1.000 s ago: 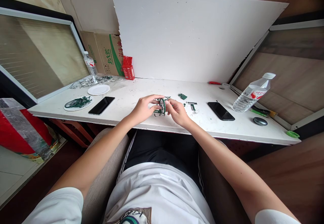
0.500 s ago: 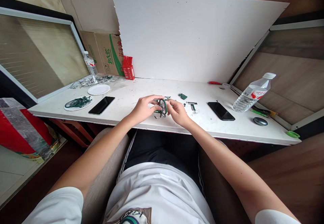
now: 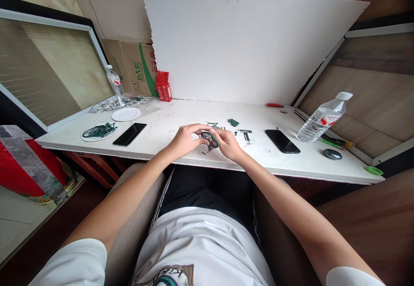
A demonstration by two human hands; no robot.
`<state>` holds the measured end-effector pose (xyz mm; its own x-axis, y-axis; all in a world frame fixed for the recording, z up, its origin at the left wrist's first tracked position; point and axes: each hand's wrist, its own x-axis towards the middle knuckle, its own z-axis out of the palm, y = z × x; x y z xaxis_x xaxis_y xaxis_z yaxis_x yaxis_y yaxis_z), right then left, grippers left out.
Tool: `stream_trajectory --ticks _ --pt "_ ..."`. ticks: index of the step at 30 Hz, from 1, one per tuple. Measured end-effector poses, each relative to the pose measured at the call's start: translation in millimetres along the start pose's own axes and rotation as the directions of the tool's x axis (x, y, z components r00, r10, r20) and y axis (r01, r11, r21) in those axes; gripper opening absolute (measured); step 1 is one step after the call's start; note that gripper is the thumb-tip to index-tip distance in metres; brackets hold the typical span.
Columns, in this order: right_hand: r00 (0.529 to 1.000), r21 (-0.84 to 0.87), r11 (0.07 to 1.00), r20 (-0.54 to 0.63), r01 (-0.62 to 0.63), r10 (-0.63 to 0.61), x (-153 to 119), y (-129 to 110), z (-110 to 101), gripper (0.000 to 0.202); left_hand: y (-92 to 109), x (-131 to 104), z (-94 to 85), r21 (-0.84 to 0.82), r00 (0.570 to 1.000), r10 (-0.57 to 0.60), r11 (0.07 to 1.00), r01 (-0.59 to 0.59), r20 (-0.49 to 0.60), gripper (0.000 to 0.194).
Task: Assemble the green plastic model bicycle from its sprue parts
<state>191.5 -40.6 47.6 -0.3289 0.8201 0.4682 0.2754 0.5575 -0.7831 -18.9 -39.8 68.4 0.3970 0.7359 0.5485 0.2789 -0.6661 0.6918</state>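
A small model bicycle (image 3: 209, 140) with a green-rimmed, spoked wheel is held between my two hands, just above the table's front edge. My left hand (image 3: 186, 138) closes on its left side, thumb and fingertips around it. From the right, my right hand (image 3: 227, 143) pinches the wheel's rim with the thumb on top. Fingers hide much of the model. Small dark green parts (image 3: 233, 122) and thin grey and green pieces (image 3: 246, 136) lie just beyond my right hand.
A black phone (image 3: 282, 142) and a water bottle (image 3: 323, 117) are on the right, near a grey oval object (image 3: 333, 154). On the left are another phone (image 3: 130, 134), a plate of green parts (image 3: 84, 136), a white plate (image 3: 126, 114) and a red box (image 3: 164, 88). A white board (image 3: 246, 44) stands behind.
The wheel has tipped from nearly upright to a flatter slant. My right hand has shifted slightly left over it, while my left hand stays about where it was.
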Motion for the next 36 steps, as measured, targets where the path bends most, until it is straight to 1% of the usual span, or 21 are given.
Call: stream_trajectory --ticks 4,8,11,13,15,18,20,22,25,30,36 --pt "0.999 0.054 0.999 0.033 0.003 -0.005 0.1 -2.1 -0.6 0.060 -1.0 0.5 0.1 -0.028 1.000 0.008 1.000 -0.007 0.017 0.037" --pt "0.992 0.125 0.992 0.123 -0.022 0.007 1.1 -3.0 -2.7 0.052 0.8 0.8 -1.4 -0.035 1.000 -0.013 0.999 0.014 0.021 0.037" --pt "0.984 0.161 0.986 0.177 -0.041 0.012 1.6 -2.2 -4.8 0.044 3.2 1.1 -2.3 -0.057 0.998 -0.036 0.998 0.039 0.049 0.040" --pt "0.983 0.170 0.984 0.182 -0.057 0.025 1.7 -0.9 -5.8 0.039 4.3 1.5 -2.5 -0.099 0.997 -0.038 0.994 0.045 0.067 0.043" --pt "0.986 0.196 0.978 0.163 -0.072 0.040 2.0 1.0 -6.0 0.033 4.7 2.0 -2.3 -0.144 0.997 -0.037 0.989 0.047 0.067 0.049" --pt "0.988 0.305 0.947 0.144 -0.097 0.055 3.1 3.7 -5.7 0.028 4.3 2.7 -2.3 -0.202 0.997 -0.045 0.978 0.056 0.058 0.055" --pt "0.986 0.381 0.917 0.156 -0.120 0.064 4.1 4.6 -5.7 0.027 3.9 3.1 -2.8 -0.237 0.997 -0.052 0.969 0.063 0.052 0.057" --pt "0.984 0.421 0.897 0.165 -0.134 0.069 4.8 4.9 -6.1 0.025 3.4 3.5 -3.5 -0.270 0.997 -0.066 0.960 0.075 0.043 0.059" --pt "0.984 0.440 0.889 0.166 -0.130 0.062 5.2 5.0 -6.9 0.023 2.8 3.9 -4.0 -0.291 0.995 -0.094 0.952 0.097 0.025 0.060" --pt "0.981 0.426 0.894 0.186 -0.138 0.063 5.6 4.6 -8.2 0.020 2.9 3.4 -3.0 -0.313 0.994 -0.094 0.944 0.106 0.051 0.059" --pt "0.958 0.409 0.894 0.278 -0.184 0.071 5.1 5.2 -10.0 0.017 4.1 2.4 -3.2 -0.297 0.990 -0.113 0.945 0.134 0.088 0.058"
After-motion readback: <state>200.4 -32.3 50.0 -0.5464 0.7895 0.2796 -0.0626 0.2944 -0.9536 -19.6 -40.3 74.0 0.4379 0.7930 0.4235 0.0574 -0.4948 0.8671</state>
